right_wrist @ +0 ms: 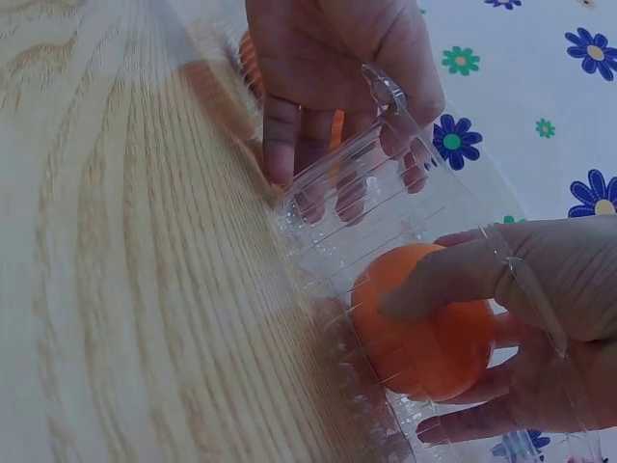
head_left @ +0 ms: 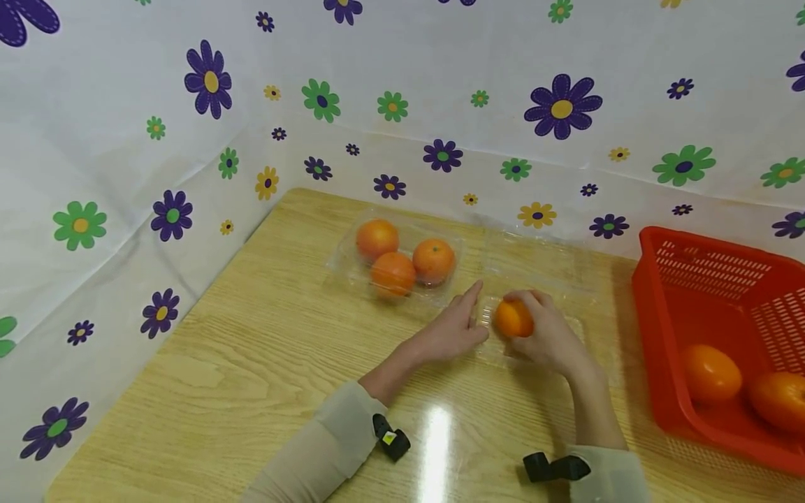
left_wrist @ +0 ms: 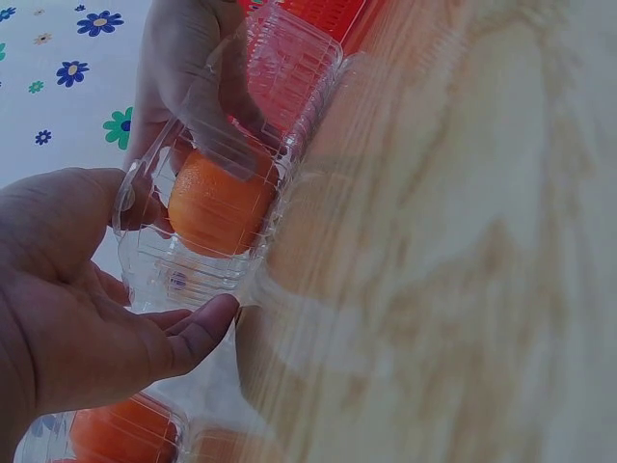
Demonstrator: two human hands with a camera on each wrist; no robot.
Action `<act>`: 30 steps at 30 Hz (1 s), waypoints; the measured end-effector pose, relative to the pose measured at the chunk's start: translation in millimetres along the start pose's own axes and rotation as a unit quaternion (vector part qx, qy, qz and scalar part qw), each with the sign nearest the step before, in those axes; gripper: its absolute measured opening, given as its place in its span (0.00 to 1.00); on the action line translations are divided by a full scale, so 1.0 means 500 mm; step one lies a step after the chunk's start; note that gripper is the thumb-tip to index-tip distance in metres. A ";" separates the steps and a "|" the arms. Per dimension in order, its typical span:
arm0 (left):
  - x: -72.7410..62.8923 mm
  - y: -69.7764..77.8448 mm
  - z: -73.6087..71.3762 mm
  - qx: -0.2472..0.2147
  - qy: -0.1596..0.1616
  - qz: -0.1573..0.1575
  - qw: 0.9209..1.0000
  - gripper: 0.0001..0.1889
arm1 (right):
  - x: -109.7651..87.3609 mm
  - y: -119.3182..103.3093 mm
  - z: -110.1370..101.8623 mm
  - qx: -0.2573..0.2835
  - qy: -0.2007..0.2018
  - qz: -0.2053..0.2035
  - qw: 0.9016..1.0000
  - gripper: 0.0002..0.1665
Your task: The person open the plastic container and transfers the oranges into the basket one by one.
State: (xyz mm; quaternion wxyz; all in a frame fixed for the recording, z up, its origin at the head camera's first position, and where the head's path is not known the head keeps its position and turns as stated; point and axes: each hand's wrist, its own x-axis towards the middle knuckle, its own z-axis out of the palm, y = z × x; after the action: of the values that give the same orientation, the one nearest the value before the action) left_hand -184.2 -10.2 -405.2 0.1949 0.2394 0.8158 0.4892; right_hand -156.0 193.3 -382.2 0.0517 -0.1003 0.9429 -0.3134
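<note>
Between the thumb and fingers of my right hand [head_left: 553, 339] is an orange [head_left: 514, 319], held inside a clear plastic box [left_wrist: 183, 280] low on the table. The box's lid [head_left: 534, 258] lies folded back toward the wall. My left hand [head_left: 448, 337] rests against the left end of this box, its index finger stretched along the edge and its thumb near the bottom corner. In the right wrist view, several left fingers [right_wrist: 313, 140] show through the transparent wall. Farther left stands another clear box [head_left: 344, 255] with three oranges [head_left: 394, 274] inside.
A red plastic basket [head_left: 666, 391] stands at the right, with large oranges [head_left: 712, 374] visible in it. The wooden table [head_left: 251, 370] meets a flower-patterned cloth [head_left: 390, 154] at the back and left. Glare marks the table's front.
</note>
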 end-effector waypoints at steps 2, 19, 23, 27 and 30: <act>0.001 0.000 0.001 0.005 0.000 -0.001 1.000 0.46 | 0.000 0.002 0.001 0.003 0.002 0.000 1.000 0.37; 0.005 0.001 -0.001 0.017 0.000 0.000 1.000 0.45 | 0.007 0.004 0.003 0.006 0.006 0.027 1.000 0.32; 0.003 0.003 -0.001 0.018 0.001 0.001 1.000 0.45 | 0.008 0.001 0.003 0.005 0.005 0.031 0.999 0.34; 0.003 0.002 0.000 0.008 -0.002 0.001 1.000 0.46 | 0.007 -0.003 0.004 0.003 0.004 0.035 0.999 0.35; 0.005 0.001 0.001 0.005 -0.004 0.002 1.000 0.46 | 0.005 -0.004 0.004 0.000 0.005 0.037 0.999 0.35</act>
State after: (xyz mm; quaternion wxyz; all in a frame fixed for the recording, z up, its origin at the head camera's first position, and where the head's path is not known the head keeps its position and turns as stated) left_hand -185.8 -8.4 -405.3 0.1959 0.2440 0.8166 0.4849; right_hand -158.0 190.0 -382.7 0.0585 -0.0634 0.9461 -0.3121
